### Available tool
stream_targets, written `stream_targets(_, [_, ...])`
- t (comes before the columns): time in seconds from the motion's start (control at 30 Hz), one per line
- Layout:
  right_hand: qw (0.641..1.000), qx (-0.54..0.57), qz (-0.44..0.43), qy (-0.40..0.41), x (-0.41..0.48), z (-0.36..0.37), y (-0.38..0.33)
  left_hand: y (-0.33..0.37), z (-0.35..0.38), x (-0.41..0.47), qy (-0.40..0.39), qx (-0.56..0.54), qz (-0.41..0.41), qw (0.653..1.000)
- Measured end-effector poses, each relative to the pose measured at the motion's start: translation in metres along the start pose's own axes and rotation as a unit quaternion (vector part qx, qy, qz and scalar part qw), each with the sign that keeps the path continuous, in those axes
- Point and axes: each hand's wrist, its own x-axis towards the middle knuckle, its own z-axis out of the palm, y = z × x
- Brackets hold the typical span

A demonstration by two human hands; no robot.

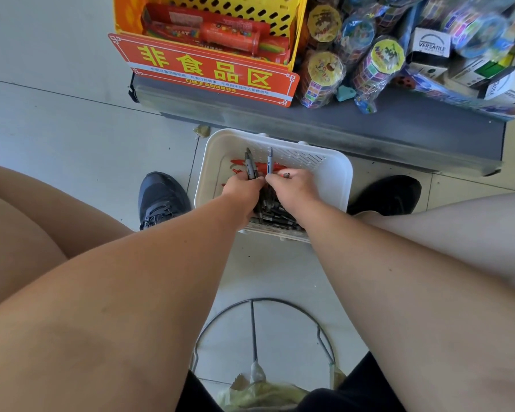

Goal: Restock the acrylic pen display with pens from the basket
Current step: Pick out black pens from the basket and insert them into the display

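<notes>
A white plastic basket [332, 176] stands on the floor between my feet, holding a heap of dark pens [275, 217] and some red ones [238, 162]. My left hand [241, 187] is inside the basket and grips a few dark pens [250, 165] that stick up from its fist. Beside it, my right hand [292, 187] pinches a single grey pen [270, 162] upright, and another pen tip shows by its fingers. The two hands nearly touch. No acrylic display is in view.
A low grey shelf [369, 129] runs behind the basket, carrying a yellow crate [283, 16] with a red sign [208, 69], bagged toys [366, 60] and boxes [431, 46]. My shoes [161, 197] flank the basket. A wire stool ring [262, 325] lies below me.
</notes>
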Motion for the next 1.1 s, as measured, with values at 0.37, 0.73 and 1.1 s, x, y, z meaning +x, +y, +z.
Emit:
stream_targets(0.37, [0.994, 0.095, 0.047, -0.024, -0.005, -0.001, -0.001, 0.003, -0.006, -0.012, -0.023, 0.017, 0.015, 0.999])
stream_targets(0.73, [0.989, 0.099, -0.001, -0.107, -0.026, -0.008, -0.008, 0.013, -0.013, -0.026, 0.013, -0.001, 0.020, 1.000])
stream_targets(1.1, [0.984, -0.080, -0.158, -0.022, -0.042, -0.030, -0.029, 0.025, -0.025, -0.058, -0.021, -0.016, 0.045, 0.999])
